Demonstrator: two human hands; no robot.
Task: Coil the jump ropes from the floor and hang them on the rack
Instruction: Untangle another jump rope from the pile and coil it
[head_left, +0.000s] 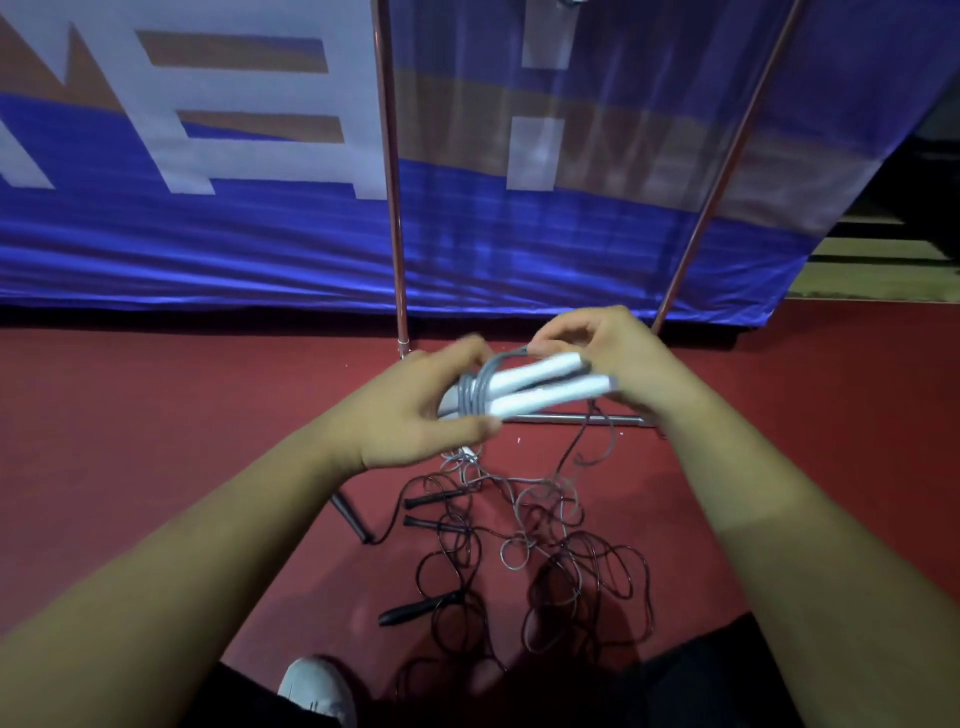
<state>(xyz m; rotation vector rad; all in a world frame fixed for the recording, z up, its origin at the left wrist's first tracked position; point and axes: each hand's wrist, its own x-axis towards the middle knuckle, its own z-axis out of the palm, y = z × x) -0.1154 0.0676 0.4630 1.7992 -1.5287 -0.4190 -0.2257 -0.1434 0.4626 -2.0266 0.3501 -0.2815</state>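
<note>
Two white jump rope handles lie side by side between my hands, with grey cord wound several turns round their left end. My left hand grips that wrapped end of the handles. My right hand pinches the grey cord just above the handles' right end, and the loose cord trails down from there to the floor. Below lies a tangle of black jump ropes with black handles, mixed with grey cord. The metal rack stands upright behind my hands.
The rack's second pole leans at the right; its base bar and a dark foot lie on the red floor. A blue and white banner hangs behind. My white shoe is at the bottom.
</note>
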